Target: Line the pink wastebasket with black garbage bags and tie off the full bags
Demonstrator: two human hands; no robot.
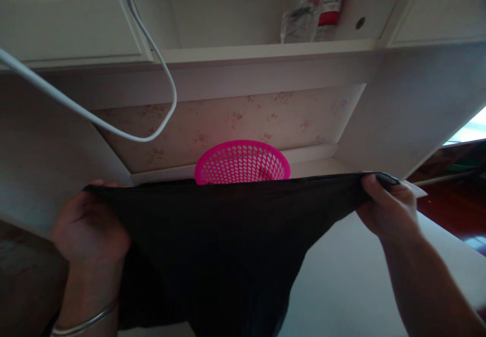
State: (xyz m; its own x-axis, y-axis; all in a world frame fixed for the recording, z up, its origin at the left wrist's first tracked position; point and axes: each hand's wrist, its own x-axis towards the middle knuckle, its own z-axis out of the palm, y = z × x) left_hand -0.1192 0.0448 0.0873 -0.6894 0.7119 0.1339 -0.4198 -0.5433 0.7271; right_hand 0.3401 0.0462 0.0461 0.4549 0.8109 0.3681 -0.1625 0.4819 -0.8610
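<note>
A black plastic bag [220, 235] is stretched wide between my two hands, its top edge pulled nearly straight. My left hand [91, 220], with a silver bangle on the wrist, grips the bag's left corner. At the other end, my right hand [393, 205] pinches the right corner between thumb and fingers. Behind the bag's upper edge stands a bright pink perforated plastic basket [243, 159]. Only its rim and upper inside show; the bag hides its lower part.
A white cable [152, 134] hangs in a loop at the upper left. Above is a white cabinet shelf [266, 53] with a clear plastic package [301, 20] and a red-and-green container [332, 7]. Floral wallpaper [235, 119] backs the recess. A white surface [341, 276] lies below.
</note>
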